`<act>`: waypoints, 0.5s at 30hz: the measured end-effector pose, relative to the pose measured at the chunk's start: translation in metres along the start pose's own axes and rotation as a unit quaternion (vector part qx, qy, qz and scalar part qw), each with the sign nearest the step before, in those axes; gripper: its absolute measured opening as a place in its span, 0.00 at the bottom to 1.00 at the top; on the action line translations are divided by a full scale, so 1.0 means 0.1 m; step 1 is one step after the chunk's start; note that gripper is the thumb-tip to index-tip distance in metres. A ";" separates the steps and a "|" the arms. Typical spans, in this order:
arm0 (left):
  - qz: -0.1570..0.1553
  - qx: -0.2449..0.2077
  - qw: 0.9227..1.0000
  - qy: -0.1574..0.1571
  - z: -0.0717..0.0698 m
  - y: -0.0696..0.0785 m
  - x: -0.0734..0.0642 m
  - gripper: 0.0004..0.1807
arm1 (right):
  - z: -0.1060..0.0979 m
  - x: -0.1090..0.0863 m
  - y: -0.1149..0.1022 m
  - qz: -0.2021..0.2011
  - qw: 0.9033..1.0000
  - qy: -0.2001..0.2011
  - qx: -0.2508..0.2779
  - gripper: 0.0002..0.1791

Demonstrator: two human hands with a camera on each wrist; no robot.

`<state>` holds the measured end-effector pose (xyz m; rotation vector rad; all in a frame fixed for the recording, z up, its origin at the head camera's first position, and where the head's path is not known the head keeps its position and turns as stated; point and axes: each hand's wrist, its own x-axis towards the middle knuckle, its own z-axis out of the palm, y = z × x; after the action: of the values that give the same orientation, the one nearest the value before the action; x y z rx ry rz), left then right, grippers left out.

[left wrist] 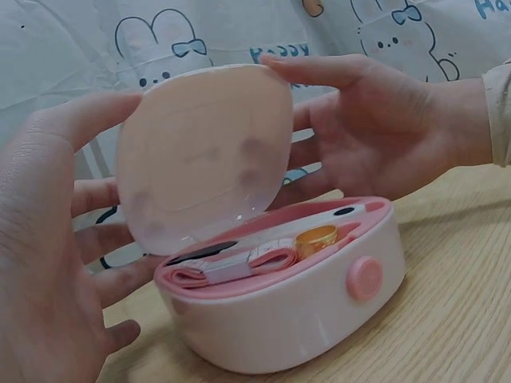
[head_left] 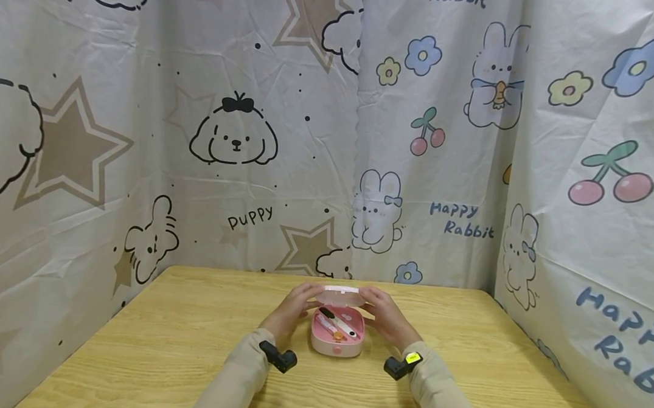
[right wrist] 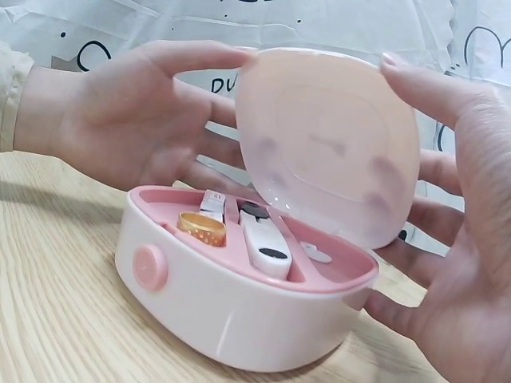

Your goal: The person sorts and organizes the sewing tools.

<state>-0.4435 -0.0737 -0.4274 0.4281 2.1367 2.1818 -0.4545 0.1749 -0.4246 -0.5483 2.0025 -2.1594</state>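
A small white sewing box [head_left: 336,348] with a pink inside and a round pink button [right wrist: 150,267] stands on the table. Its translucent lid [left wrist: 207,152] is raised and tilted up at the back. My left hand [head_left: 292,312] holds the lid's left edge, thumb at the top corner and fingers behind. On the opposite edge, my right hand [head_left: 386,319] holds it the same way. Inside lie a folded tape measure [left wrist: 239,267], a gold thimble ring [right wrist: 201,230], a white tool with black ends [right wrist: 263,246] and a small white flat piece [right wrist: 314,253].
The box sits on a light wood-grain table [head_left: 207,308]. Printed cloth curtains [head_left: 308,136] rise behind the table and along both sides. A small black camera is strapped to each wrist, above beige sleeves [head_left: 237,370].
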 end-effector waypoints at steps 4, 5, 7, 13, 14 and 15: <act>0.008 -0.019 1.000 -0.015 -0.02 -0.02 -0.03 0.22 | -0.05 -0.02 0.02 -0.004 1.000 -0.028 -0.005 0.22; 0.008 -0.027 0.999 -0.020 -0.02 -0.03 -0.04 0.21 | -0.06 -0.03 0.02 -0.004 0.999 -0.034 -0.010 0.20; 0.010 -0.037 0.999 -0.030 -0.03 -0.04 -0.05 0.20 | -0.08 -0.04 0.03 -0.006 0.999 -0.046 -0.015 0.18; 0.018 -0.055 0.997 -0.052 -0.06 -0.08 -0.07 0.22 | -0.11 -0.06 0.05 -0.013 0.997 -0.068 -0.017 0.14; 0.019 -0.056 0.997 -0.055 -0.06 -0.08 -0.08 0.23 | -0.11 -0.06 0.05 -0.013 0.997 -0.069 -0.017 0.14; 0.018 -0.056 0.997 -0.058 -0.06 -0.09 -0.09 0.23 | -0.11 -0.07 0.05 -0.013 0.997 -0.071 -0.016 0.15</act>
<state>-0.4376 -0.0816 -0.4375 0.5751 1.9509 2.2233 -0.4528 0.1870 -0.4314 -0.7148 1.9688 -2.0431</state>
